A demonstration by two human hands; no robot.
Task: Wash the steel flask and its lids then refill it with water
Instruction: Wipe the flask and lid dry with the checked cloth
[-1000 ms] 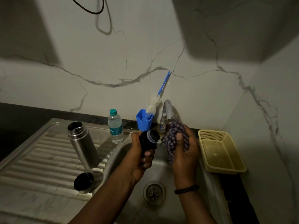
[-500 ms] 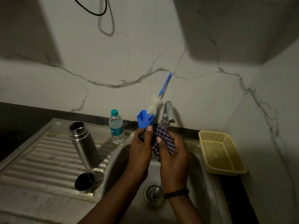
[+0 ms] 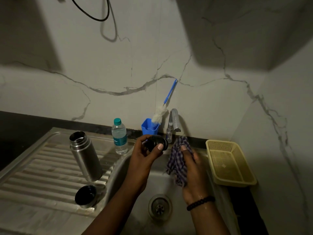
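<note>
Black inner lid (image 3: 156,144) gripped in left hand (image 3: 144,156) over the sink (image 3: 169,180), right hand (image 3: 190,164) clenched round checked cloth (image 3: 177,160) just beside it. Lid-scrubbing step, by the look. Steel flask (image 3: 84,155) upright on drainer, outer cap (image 3: 85,195) beside it. Next: cloth onto lid, then rinse under tap (image 3: 172,122).
</note>
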